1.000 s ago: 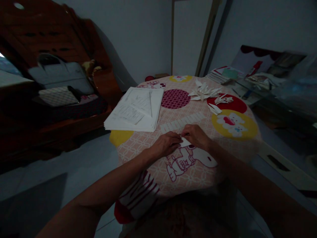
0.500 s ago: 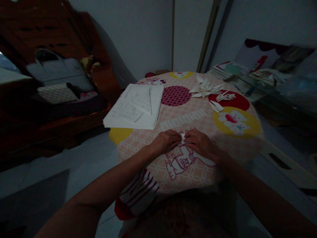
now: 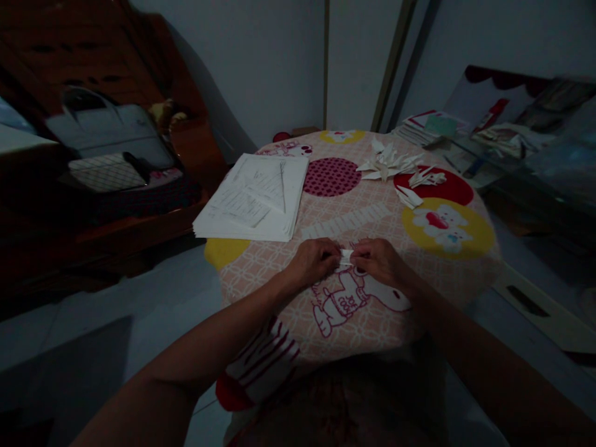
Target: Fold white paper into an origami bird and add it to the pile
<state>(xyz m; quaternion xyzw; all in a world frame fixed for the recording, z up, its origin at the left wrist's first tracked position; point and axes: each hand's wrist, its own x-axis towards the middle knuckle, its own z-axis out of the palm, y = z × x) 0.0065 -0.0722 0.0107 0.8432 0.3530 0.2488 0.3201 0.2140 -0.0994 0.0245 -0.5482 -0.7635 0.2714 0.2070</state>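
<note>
A small folded piece of white paper (image 3: 345,257) is stretched between my two hands, just above the patterned tablecloth (image 3: 372,329). My left hand (image 3: 316,259) pinches its left end, fingers closed. At the other end, the fingers of my right hand (image 3: 379,259) are pinched on it too. Parts of the paper are hidden behind the fingertips. Beyond the left hand lies a stack of white paper sheets (image 3: 284,230) with printed or written lines, and loose triangular pieces on top. Several folded paper shapes (image 3: 386,162), pointed like origami birds, lie together farther back on the right.
A wooden chair (image 3: 190,139) at the left holds a light handbag (image 3: 121,133) and a quilted white purse (image 3: 105,174). On the right stands a glass-topped table (image 3: 498,161) with papers and books (image 3: 414,130). A wall is behind the round table.
My hands have drawn slightly apart, and more of the white paper shows between them. The fingers have shifted their hold. The view has moved a little.
</note>
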